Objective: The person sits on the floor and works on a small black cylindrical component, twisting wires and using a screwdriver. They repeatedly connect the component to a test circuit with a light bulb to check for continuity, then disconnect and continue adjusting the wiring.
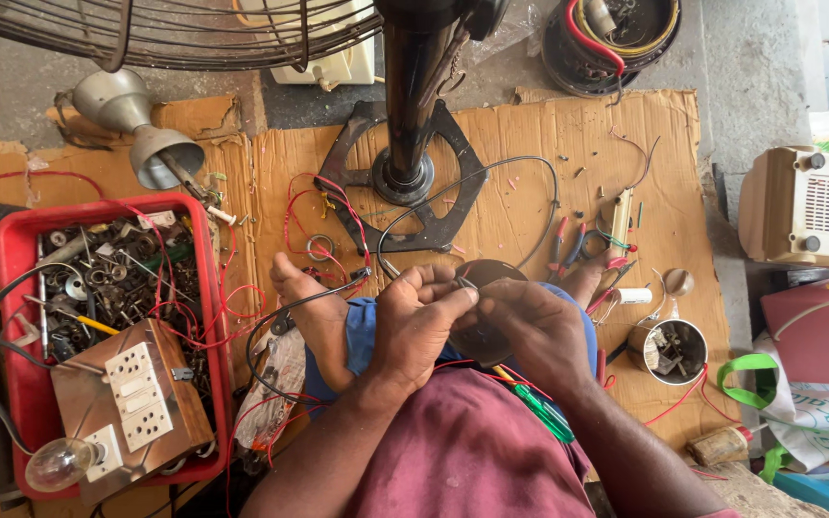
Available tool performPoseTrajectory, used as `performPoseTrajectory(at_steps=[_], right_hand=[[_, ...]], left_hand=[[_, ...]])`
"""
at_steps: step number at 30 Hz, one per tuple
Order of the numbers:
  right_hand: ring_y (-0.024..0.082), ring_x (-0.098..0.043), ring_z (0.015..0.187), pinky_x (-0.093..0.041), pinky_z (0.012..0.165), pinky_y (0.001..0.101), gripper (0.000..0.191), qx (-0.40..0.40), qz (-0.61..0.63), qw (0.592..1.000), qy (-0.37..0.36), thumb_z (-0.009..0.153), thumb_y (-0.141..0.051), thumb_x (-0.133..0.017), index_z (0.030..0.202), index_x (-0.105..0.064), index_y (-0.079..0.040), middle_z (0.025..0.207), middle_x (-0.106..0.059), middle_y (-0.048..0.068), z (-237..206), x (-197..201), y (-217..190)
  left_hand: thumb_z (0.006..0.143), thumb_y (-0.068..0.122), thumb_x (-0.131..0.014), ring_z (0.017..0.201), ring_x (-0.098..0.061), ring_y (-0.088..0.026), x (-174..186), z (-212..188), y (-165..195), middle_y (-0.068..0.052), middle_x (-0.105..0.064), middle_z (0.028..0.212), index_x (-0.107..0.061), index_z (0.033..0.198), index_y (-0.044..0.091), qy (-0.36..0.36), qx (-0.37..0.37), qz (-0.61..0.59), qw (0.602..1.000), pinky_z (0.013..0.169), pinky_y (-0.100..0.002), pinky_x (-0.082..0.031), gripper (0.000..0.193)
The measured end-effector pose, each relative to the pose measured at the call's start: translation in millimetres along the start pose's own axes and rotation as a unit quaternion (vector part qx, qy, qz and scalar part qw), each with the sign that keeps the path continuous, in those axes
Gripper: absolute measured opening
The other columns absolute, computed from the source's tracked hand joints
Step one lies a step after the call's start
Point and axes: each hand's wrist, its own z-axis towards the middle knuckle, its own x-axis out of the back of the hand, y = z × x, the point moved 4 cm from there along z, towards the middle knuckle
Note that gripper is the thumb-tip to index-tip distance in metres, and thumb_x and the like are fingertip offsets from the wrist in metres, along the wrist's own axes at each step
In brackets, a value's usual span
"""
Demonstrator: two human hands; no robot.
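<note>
Dark round disc point(484, 317) pinched between left hand point(414, 321) and right hand point(530, 326), fingers clamped on its rim; steadying it over the lap would keep the small fitting point(465, 283) aligned.

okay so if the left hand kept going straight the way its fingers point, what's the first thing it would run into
The left hand points right, toward the right hand. Its fingers would first meet the dark round part pinched between both hands, then the right hand's fingers just behind it. Depth is hard to judge, but they look practically touching.
</note>
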Motion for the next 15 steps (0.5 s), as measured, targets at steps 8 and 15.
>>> performPoseTrajectory(at_steps=[8,15], right_hand=[[0.013,-0.069,0.091,-0.055,0.084,0.0276,0.015,-0.097,0.078,0.992,-0.017,0.097,-0.008,-0.065,0.108,-0.069,0.001,0.098,-0.075,0.007,6,4,-5],[0.012,-0.069,0.095,-0.055,0.088,0.0281,0.013,-0.044,0.028,0.995,-0.086,0.098,-0.008,-0.062,0.106,-0.068,0.000,0.100,-0.076,0.006,5,-1,-3]], left_hand=[[0.083,0.001,-0.067,0.061,-0.058,-0.008,22,1,-3,-0.004,-0.065,0.076,-0.065,0.103,-0.003,-0.058,-0.012,0.083,0.995,0.055,-0.022,-0.048,0.020],[0.087,0.001,-0.064,0.059,-0.057,-0.008,37,-4,10,-0.005,-0.066,0.074,-0.074,0.099,-0.006,-0.136,0.023,0.112,0.984,0.054,-0.022,-0.047,0.017]])
